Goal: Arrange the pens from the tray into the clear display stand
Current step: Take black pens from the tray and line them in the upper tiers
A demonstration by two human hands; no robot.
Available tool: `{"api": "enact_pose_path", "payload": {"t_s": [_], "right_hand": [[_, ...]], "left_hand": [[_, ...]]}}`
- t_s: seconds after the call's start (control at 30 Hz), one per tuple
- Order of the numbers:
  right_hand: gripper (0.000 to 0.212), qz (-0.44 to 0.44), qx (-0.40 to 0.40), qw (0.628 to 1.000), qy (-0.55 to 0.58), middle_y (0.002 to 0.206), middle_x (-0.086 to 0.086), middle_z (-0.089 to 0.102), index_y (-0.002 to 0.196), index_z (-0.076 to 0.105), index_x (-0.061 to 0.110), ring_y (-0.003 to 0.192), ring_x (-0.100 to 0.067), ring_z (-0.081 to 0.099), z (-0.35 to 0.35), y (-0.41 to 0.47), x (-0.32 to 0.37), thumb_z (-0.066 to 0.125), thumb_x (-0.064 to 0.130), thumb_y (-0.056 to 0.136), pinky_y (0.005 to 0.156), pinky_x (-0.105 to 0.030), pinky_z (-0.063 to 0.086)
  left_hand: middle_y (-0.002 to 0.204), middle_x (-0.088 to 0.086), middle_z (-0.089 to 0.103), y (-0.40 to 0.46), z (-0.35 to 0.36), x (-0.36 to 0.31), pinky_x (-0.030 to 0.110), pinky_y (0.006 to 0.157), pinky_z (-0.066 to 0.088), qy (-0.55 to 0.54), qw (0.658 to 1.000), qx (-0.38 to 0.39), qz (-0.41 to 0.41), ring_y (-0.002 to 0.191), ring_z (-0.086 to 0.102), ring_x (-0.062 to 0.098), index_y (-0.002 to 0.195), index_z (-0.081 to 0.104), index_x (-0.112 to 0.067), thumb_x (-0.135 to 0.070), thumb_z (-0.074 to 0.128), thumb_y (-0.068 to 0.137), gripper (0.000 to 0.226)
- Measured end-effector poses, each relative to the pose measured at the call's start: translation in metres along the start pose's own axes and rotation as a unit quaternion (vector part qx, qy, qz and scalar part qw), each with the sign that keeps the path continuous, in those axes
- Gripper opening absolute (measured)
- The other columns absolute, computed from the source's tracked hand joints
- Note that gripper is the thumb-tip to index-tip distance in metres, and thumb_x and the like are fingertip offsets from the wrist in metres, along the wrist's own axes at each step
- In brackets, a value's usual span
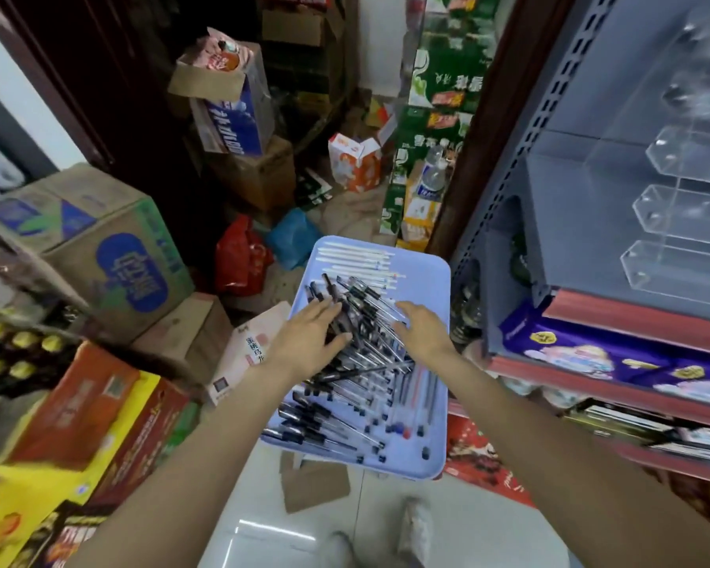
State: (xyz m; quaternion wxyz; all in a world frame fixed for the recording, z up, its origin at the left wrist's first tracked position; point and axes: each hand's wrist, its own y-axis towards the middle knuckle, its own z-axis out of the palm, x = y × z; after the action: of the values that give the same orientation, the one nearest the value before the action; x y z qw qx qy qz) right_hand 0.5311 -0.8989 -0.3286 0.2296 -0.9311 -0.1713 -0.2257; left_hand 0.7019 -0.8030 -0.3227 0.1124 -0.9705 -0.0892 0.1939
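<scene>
Both hands, left hand (314, 336) and right hand (421, 327), spread flat over pens (357, 362) lying crisscrossed on the tray (437, 453); white ones crosswise.

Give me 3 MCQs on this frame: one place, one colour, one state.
1. Where is the clear display stand?
A. on the floor
B. on the grey shelf right of the tray
C. on the cardboard boxes at left

2. The tray is:
A. light blue
B. red
C. green

3. The left hand is:
A. gripping a bottle
B. on the shelf
C. spread flat on the black pens

Key: B, the stand sits on the shelf; A, the rim is pale blue; C, the fingers lie straight on the pile, right hand alongside.
</scene>
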Motion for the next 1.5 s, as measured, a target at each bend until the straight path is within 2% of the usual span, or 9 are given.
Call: {"api": "enact_pose_path", "payload": {"t_s": [0.33,0.57,0.87,0.97,1.07,1.17,1.27,1.37,1.5], "right_hand": [[0.022,0.065,-0.007,0.997,0.028,0.093,-0.032,0.056,0.074,0.045,0.013,0.075,-0.021,0.046,-0.001,0.040,0.005,0.061,0.017,0.088,0.088,-0.045,0.048],[0.013,0.079,-0.009,0.993,0.091,0.104,-0.012,0.065,0.086,0.059,0.010,0.102,-0.029,0.058,-0.001,0.042,0.000,0.063,0.022,0.089,0.084,-0.034,0.045],[0.023,0.036,-0.107,0.987,0.113,0.097,-0.022,0.068,0.087,0.065,-0.007,0.085,-0.036,0.064,-0.013,0.026,-0.003,0.051,0.009,0.094,0.081,-0.044,0.054],[0.022,0.017,-0.154,0.958,0.240,0.081,-0.008,0.067,0.081,0.066,-0.002,0.064,-0.017,0.061,-0.026,-0.002,0.008,0.054,0.013,0.093,0.071,-0.034,0.053],[0.015,-0.023,-0.131,0.927,0.352,0.073,-0.002,0.066,0.087,0.070,0.004,0.058,-0.006,0.058,-0.044,-0.033,0.023,0.058,0.012,0.091,0.064,-0.025,0.052],[0.016,-0.063,-0.118,0.925,0.356,0.076,-0.010,0.069,0.087,0.071,0.002,0.065,-0.016,0.064,-0.073,-0.051,0.031,0.059,0.012,0.091,0.067,-0.029,0.054],[0.013,-0.081,-0.124,0.944,0.294,0.078,-0.005,0.069,0.086,0.071,0.008,0.071,-0.012,0.067,-0.114,-0.062,0.024,0.062,0.018,0.089,0.067,-0.022,0.051],[0.006,-0.083,-0.192,0.957,0.203,0.075,0.012,0.063,0.090,0.065,0.021,0.070,0.004,0.059,-0.162,-0.075,0.004,0.067,0.024,0.085,0.062,-0.009,0.043],[0.022,-0.187,-0.370,0.869,0.270,0.082,0.013,0.060,0.103,0.060,0.026,0.072,0.007,0.056,-0.230,-0.105,-0.026,0.065,0.012,0.086,0.070,-0.015,0.044]], "left_hand": [[0.157,-0.004,0.017,0.006,0.008,0.009,0.031,0.108,0.028,-0.063,0.998,-0.003,0.015,0.127,0.044,0.024,0.146,0.029,-0.020,-0.042,0.038,0.098,0.054],[0.152,-0.002,0.030,0.009,0.008,0.012,0.032,0.105,0.034,-0.096,0.995,-0.017,0.017,0.132,0.036,0.019,0.141,0.038,-0.020,-0.039,0.040,0.098,0.047],[0.139,0.003,0.045,0.015,-0.002,-0.006,0.016,0.096,0.032,-0.190,0.979,-0.072,0.018,0.124,0.045,0.020,0.133,0.049,-0.014,-0.025,0.044,0.099,0.036],[0.129,0.007,0.055,0.016,-0.015,-0.029,0.010,0.082,0.033,-0.285,0.955,-0.078,0.001,0.113,0.054,0.021,0.129,0.054,-0.009,-0.022,0.042,0.100,0.034],[0.123,0.010,0.062,0.019,-0.035,-0.064,0.028,0.101,0.041,-0.435,0.900,-0.035,-0.010,0.116,0.056,0.022,0.115,0.061,-0.007,-0.032,0.044,0.098,0.035],[0.105,0.020,0.067,0.023,-0.062,-0.102,0.047,0.098,0.046,-0.507,0.859,-0.066,0.002,0.104,0.061,0.032,0.090,0.065,-0.003,-0.033,0.052,0.094,0.033],[0.096,0.013,0.071,0.025,-0.084,-0.137,0.034,0.086,0.054,-0.534,0.839,-0.096,0.039,0.091,0.067,0.020,0.077,0.062,-0.009,-0.022,0.054,0.094,0.022],[0.067,-0.007,0.065,0.025,-0.104,-0.171,0.014,0.063,0.051,-0.475,0.861,-0.141,0.115,0.061,0.063,-0.007,0.066,0.048,-0.016,-0.017,0.055,0.094,0.029],[0.055,-0.008,0.049,0.032,-0.123,-0.230,0.010,0.047,0.036,-0.283,0.928,-0.115,0.214,0.044,0.052,-0.002,0.073,0.047,-0.009,-0.020,0.055,0.094,0.025]]}}
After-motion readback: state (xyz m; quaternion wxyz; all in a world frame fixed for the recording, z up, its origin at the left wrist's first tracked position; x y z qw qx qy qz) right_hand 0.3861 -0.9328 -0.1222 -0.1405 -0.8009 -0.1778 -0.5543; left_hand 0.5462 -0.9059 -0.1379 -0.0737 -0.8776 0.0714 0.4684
